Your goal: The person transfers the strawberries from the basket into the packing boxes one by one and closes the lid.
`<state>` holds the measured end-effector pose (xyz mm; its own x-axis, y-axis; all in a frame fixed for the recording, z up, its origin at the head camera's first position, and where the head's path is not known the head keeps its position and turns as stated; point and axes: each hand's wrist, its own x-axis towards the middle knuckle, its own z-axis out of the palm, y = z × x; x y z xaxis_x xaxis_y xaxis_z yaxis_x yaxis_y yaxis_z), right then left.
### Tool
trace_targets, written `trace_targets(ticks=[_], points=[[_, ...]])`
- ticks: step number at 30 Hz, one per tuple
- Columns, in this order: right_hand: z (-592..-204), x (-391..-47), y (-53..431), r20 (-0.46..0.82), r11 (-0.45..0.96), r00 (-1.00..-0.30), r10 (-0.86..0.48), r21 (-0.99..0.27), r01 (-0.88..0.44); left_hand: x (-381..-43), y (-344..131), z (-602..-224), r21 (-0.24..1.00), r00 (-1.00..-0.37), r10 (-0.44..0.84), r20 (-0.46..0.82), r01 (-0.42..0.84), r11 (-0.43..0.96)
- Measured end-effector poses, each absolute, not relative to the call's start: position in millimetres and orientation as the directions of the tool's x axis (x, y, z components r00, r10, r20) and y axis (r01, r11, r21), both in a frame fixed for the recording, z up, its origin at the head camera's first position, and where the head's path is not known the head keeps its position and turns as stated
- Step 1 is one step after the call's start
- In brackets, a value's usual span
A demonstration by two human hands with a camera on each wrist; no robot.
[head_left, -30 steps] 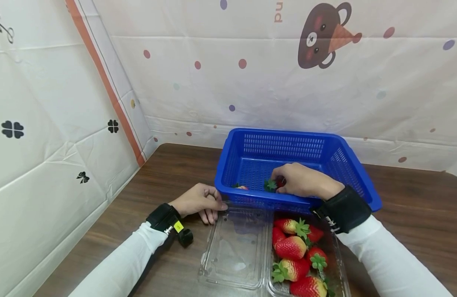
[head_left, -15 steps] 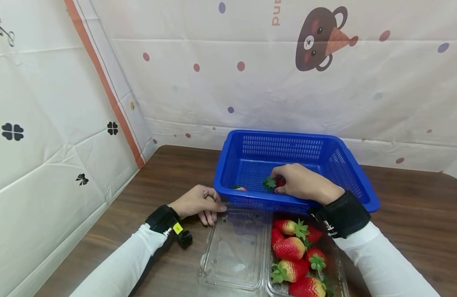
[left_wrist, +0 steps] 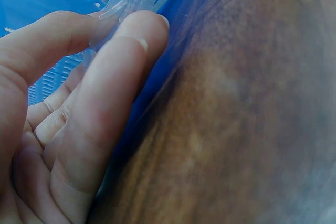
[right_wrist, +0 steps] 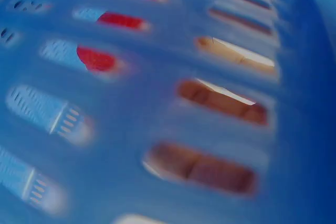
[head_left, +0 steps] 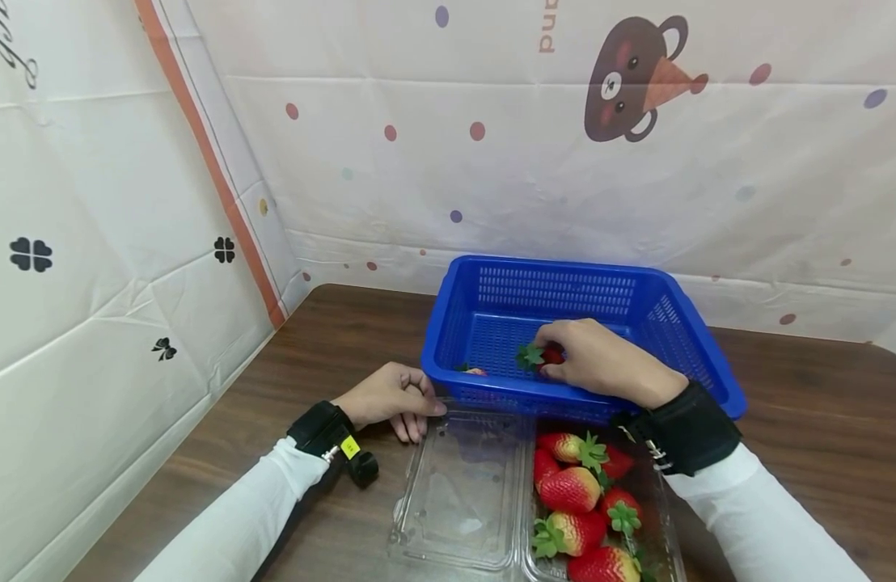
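Inside the blue basket (head_left: 564, 260), my right hand (head_left: 611, 364) grips a strawberry (head_left: 552, 356) whose green leaves point left. The fingers cover much of that fruit. In the right wrist view, the slotted basket wall (right_wrist: 152, 98) fills the picture; red fruit and parts of the hand show through its slots. My left hand (head_left: 390, 396) pinches the far-left corner of a clear plastic lid (head_left: 466, 493), thumb and fingertips meeting on its edge in the left wrist view. Joined to the lid, a clear tray (head_left: 677, 558) holds several strawberries (head_left: 570, 487).
Another strawberry (head_left: 475, 371) lies in the basket's near-left corner, mostly hidden by the rim. Under everything is a brown wooden table (head_left: 331, 323). A printed white cloth (head_left: 390, 178) hangs behind it and along the left side.
The right hand stays in the basket with the strawberry, and slightly more of the red fruit shows now. My left hand keeps its pinch on the lid. The head view shifts slightly.
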<state>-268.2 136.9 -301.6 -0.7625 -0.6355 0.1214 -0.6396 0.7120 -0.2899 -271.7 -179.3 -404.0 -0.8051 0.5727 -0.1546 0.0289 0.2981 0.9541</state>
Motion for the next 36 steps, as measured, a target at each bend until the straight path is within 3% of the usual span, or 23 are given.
trace_targets(ticks=[20, 36], points=[[-288.0, -253.0, 145.2, 0.185, 0.725, -0.758, -0.625, -0.221, -0.652, -273.1, -180.2, -405.2, 0.952, -0.804, 0.574, -0.155, 0.034, 0.304], [-273.8, -230.6, 145.0, 0.232, 0.696, -0.717, -0.657, -0.180, -0.695, -274.1, -180.3, -406.2, 0.953, -0.796, 0.584, -0.159, 0.031, 0.301]])
